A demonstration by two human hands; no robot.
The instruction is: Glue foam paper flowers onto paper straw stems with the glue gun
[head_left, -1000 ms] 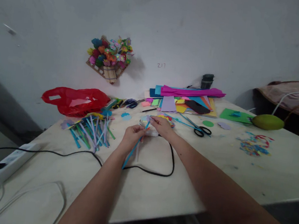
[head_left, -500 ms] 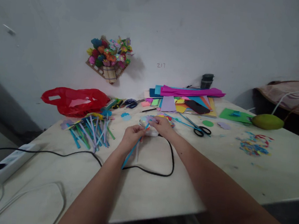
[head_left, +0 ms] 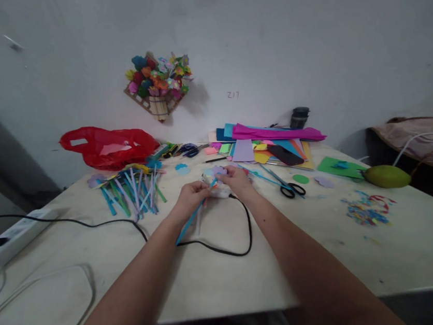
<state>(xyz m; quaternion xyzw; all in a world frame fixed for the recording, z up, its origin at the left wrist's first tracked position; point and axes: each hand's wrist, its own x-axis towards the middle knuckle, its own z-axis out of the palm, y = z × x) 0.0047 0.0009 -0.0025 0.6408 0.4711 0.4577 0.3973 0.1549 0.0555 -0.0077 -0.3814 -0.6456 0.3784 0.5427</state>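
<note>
My left hand (head_left: pixel 193 196) is closed on a thin blue paper stick (head_left: pixel 190 223), which slants down toward me. The fingers of my right hand (head_left: pixel 235 181) pinch a lilac scalloped paper flower (head_left: pixel 218 171) at the stick's upper end. Whether flower and stick touch is too small to tell. Just under both hands sits a white device (head_left: pixel 220 190) with a black cord (head_left: pixel 250 229) running from it. Part of the device is hidden by my fingers.
Paper stems (head_left: pixel 135 192) and a red plastic bag (head_left: pixel 114 146) lie left. Black-handled scissors (head_left: pixel 292 190), a green paper circle (head_left: pixel 301 179) and paper scraps (head_left: pixel 367 213) lie right. Colored sheets (head_left: pixel 273 145) and a phone (head_left: pixel 285 155) are behind. A power strip (head_left: pixel 16 239) stands front left.
My right hand has shifted very slightly near the lilac flower. My left hand and the blue stick look unchanged.
</note>
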